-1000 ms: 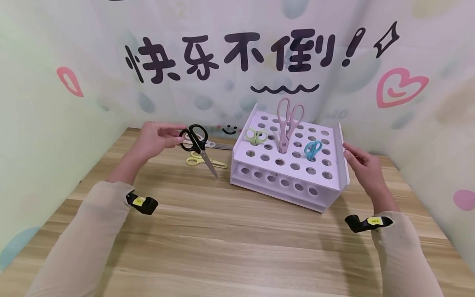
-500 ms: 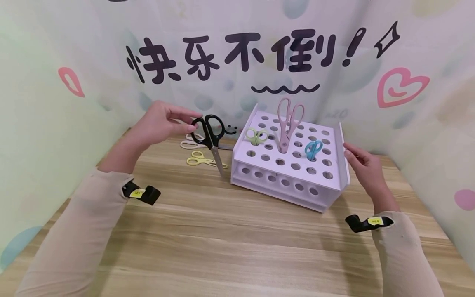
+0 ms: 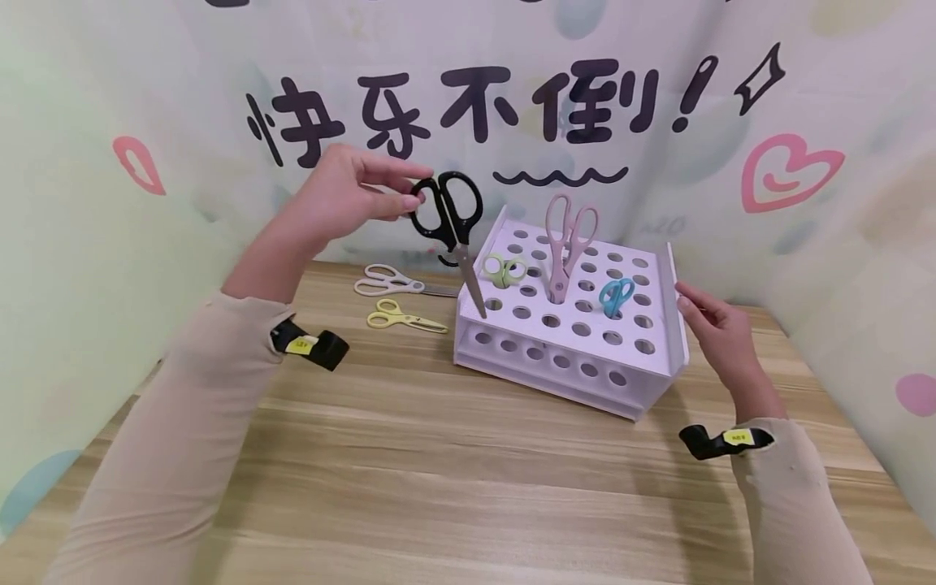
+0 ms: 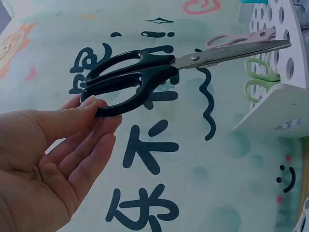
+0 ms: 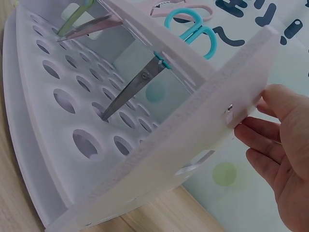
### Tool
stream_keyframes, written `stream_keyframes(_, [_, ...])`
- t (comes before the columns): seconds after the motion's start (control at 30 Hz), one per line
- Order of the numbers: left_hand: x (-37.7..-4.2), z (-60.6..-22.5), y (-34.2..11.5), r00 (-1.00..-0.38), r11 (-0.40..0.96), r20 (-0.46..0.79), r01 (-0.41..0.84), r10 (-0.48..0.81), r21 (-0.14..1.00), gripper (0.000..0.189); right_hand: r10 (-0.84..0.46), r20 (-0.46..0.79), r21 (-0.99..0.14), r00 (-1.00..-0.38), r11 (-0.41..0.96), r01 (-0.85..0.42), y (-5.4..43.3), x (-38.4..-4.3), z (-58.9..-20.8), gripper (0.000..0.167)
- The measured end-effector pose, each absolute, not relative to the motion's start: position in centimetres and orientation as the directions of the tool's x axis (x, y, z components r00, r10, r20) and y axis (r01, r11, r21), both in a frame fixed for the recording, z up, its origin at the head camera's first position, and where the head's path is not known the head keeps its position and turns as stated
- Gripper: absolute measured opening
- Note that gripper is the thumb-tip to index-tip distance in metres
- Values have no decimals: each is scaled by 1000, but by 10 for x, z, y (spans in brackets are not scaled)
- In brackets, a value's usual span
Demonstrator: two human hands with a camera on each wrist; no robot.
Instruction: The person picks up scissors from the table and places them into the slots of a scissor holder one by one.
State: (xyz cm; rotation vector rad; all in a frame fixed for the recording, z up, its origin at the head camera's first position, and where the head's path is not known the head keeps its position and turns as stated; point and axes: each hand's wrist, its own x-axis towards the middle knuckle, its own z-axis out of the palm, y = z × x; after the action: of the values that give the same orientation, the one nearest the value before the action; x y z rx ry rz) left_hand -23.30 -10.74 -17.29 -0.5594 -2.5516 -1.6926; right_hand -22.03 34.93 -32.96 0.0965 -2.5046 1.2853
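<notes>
My left hand (image 3: 347, 195) pinches one handle loop of a pair of black-handled scissors (image 3: 453, 215) between thumb and fingers. Their blades are closed and slant downward, the tip overlapping the front left hole of the white rack (image 3: 530, 321) in the head view. At the rack's right side panel, thumb and fingertips of my right hand (image 3: 720, 333) touch the outside. Pink scissors (image 3: 563, 252), small green scissors (image 3: 504, 270) and small blue scissors (image 3: 617, 296) stand handles up in the rack's holes. In the right wrist view, the blue pair's blades (image 5: 135, 87) reach a lower-tier hole.
Left of the rack, white-handled scissors (image 3: 391, 282) and yellow scissors (image 3: 402, 317) lie on the wooden table (image 3: 439, 471). A printed cloth backdrop (image 3: 409, 49) closes off the back, with pale walls on either side.
The left hand has lifted the black-handled scissors up and rightward, from beside the rack to over its front left corner, blades turning steeper. Right hand and rack have stayed put.
</notes>
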Motion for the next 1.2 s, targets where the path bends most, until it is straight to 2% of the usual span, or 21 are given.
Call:
stream_keyframes(0.43, [-254,-184,-82,-956,342,223,277,189,898,34,78,338,-772,-938,593,-229,349,-223,-331,45])
stream_keyframes(0.67, [-262,-195,-74,-946,403,249,314,206,859,32,78,344,-770,-936,594,-234,351,-223,-331,45])
stream_keyframes(0.93, [-269,-212,-64,-941,411,259,329,218,850,30,82,341,-763,-936,606,-225,349,-221,-330,44])
stream_keyframes(1.2, [-274,-227,-56,-949,419,220,298,224,858,29,90,330,-761,-940,615,-208,349,-223,-330,44])
